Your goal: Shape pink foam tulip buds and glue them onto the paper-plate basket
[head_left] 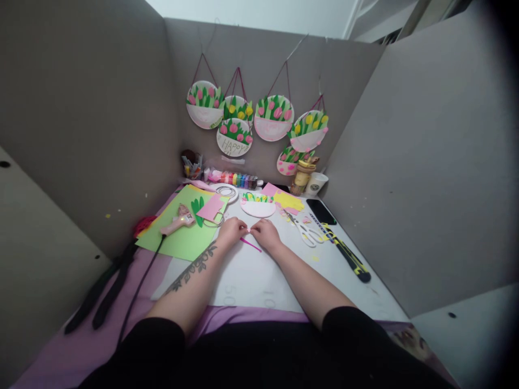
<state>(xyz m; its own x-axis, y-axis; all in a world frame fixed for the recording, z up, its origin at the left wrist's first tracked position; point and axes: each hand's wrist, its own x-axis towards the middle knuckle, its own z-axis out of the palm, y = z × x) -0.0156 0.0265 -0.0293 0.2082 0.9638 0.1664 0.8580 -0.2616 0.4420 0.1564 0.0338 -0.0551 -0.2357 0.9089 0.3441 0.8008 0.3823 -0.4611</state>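
Note:
My left hand (232, 230) and my right hand (265, 234) meet near the middle of the white work surface, fingertips pinched close together. Between them shows a tiny pink piece, too small to make out, which both seem to hold. A thin magenta strip (251, 245) lies just below the fingertips. Just beyond my hands sits a half-plate basket (258, 209) with paper tulips and leaves. Left of my left hand are a pink paper piece (211, 207), green paper leaves (198, 210) and a pink glue gun (178, 222) on green sheets (194, 241).
White scissors (308, 235), yellow paper (288, 201), a phone (321, 211) and a black-and-yellow cutter (352, 260) lie at right. Paint pots (239, 180), a jar (302, 177) and a paper cup (316, 184) stand behind. Decorated plates (273, 129) hang on the grey panel. A black cord runs down the left.

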